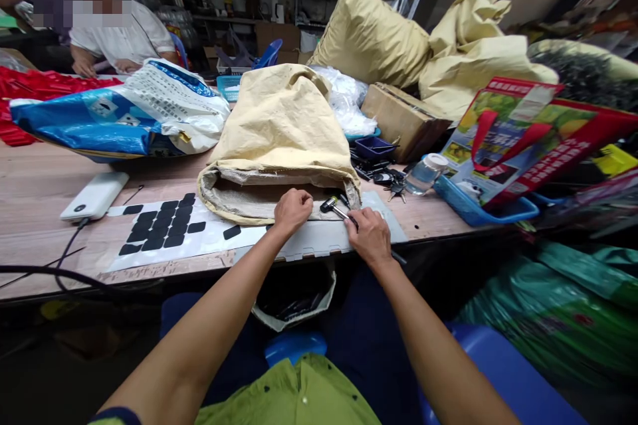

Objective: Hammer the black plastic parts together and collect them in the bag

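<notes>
My left hand (292,209) is closed in a fist at the mouth of a tan sack (282,129) lying open toward me; what it pinches is too small to make out. My right hand (369,236) grips a small hammer (331,206), whose black and silver head lies just right of my left hand. Both hands rest over a grey metal plate (319,238) at the table's front edge. To the left, a white sheet (164,239) carries several black pads.
A white power bank (94,196) with a cable lies at left. A blue and white bag (119,113), a cardboard box (401,119), a plastic bottle (423,174), keys and a blue basket (486,209) with a red bag crowd the table. Another person sits at far left.
</notes>
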`<move>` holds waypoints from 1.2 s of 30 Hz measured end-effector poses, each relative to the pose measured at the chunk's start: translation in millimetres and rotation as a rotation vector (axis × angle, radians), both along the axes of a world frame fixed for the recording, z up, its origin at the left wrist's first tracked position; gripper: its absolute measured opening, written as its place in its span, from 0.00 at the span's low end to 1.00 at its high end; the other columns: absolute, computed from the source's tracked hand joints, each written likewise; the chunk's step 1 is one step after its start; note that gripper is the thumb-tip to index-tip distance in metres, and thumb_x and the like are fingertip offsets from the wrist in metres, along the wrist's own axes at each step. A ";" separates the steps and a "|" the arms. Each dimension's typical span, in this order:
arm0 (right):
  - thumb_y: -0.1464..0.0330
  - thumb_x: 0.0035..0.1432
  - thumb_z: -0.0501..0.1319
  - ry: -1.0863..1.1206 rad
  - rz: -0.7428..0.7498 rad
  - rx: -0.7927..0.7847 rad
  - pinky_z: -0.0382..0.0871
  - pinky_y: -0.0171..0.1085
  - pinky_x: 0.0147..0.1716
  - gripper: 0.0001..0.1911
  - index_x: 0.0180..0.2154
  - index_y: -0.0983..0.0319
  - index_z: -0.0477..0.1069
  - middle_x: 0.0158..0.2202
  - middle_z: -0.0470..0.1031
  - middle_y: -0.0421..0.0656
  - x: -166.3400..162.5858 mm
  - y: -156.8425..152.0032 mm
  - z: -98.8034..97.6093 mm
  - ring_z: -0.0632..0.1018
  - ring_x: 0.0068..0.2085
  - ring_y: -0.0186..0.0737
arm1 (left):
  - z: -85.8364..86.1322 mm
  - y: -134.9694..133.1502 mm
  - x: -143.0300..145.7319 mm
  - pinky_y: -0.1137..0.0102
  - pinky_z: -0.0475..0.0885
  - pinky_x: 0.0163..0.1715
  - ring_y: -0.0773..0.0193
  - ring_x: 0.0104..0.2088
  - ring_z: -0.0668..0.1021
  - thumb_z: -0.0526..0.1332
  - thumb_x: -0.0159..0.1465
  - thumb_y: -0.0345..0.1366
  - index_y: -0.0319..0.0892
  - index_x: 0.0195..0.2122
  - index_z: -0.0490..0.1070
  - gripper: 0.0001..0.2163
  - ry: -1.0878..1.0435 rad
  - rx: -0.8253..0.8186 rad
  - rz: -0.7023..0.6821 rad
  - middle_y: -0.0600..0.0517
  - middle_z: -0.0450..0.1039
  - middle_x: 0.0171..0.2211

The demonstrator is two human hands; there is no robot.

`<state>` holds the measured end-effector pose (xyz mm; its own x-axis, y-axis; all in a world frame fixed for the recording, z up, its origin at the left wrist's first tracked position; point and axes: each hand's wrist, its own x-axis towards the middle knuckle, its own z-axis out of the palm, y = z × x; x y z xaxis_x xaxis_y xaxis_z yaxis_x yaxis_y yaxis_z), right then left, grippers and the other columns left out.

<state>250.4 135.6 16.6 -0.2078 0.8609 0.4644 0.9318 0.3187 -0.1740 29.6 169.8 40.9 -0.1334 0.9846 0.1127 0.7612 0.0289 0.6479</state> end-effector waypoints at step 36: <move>0.68 0.69 0.54 0.419 0.207 -0.133 0.72 0.40 0.52 0.18 0.55 0.59 0.76 0.49 0.81 0.47 -29.1 -51.2 15.1 0.80 0.50 0.43 | -27.3 -59.8 -33.7 0.61 0.67 0.48 0.55 0.44 0.75 0.70 0.60 0.38 0.48 0.42 0.81 0.09 -0.006 0.073 -0.178 0.52 0.78 0.39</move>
<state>221.3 84.4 31.7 -0.1996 0.8791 0.4329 0.6926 0.4391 -0.5723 -4.1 110.0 13.6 0.0414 0.9820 0.1844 0.7458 -0.1532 0.6483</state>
